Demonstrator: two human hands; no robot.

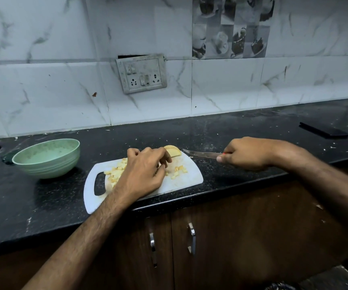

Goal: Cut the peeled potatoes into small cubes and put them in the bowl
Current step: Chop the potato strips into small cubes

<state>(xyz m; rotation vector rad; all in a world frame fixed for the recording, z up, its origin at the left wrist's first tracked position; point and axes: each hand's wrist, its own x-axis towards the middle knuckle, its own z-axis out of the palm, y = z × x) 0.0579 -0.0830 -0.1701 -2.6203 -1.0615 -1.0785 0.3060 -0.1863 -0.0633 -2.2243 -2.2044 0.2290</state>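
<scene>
A black speckled bench (43, 206) ran across the middle of the frame under a white marble-tiled wall, with a grey switch plate (141, 73) at upper centre and brown cabinet doors (231, 237) along the bottom. A white cutting board (181, 181) lay at the centre, its handle slot toward the lower left. Small potato cubes (115, 174) were scattered on the board's left part, with a few more at its right. A sliced potato piece (174, 151) sat at the board's far edge. The left hand (143, 172) hovered over the board with its fingers curled down among the cubes; whether it pinched any could not be told. The right hand (246, 153), right of centre, gripped the handle of a knife (200, 153), whose blade pointed left toward the sliced piece. A pale green bowl (46, 158) stood at centre left, apart from the board. A dark flat object (323, 130) lay at right
</scene>
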